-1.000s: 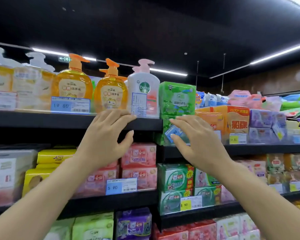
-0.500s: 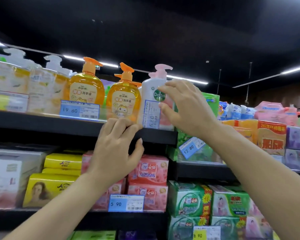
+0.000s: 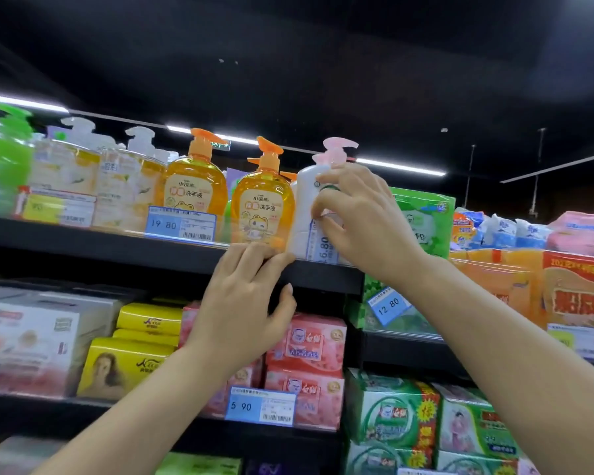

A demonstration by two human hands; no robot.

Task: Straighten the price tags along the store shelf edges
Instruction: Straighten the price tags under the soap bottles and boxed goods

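A price tag [image 3: 321, 243] stands turned on end, reading 6.80 sideways, in front of a white pump bottle [image 3: 306, 200] on the top black shelf [image 3: 117, 243]. My right hand [image 3: 354, 214] pinches the tag's upper edge with its fingertips. My left hand [image 3: 244, 303] rests flat on the shelf's front edge just left of the tag, fingers together, thumb out. A blue 19.80 tag [image 3: 181, 223] sits level further left. A blue 12.80 tag [image 3: 388, 307] hangs tilted on the shelf below to the right. A 5.90 tag [image 3: 259, 406] sits level lower down.
Two orange soap bottles [image 3: 263, 207] stand left of the white bottle, pale bottles beyond. Green packs [image 3: 422, 217] lie behind my right wrist. Pink boxes [image 3: 306, 344], yellow boxes [image 3: 131, 358] and green boxes [image 3: 391, 413] fill the lower shelves.
My right hand rose from the tilted 12.80 tag to the white bottle and now pinches the upright tag. My left hand has stayed on the shelf edge. The view has shifted upward.
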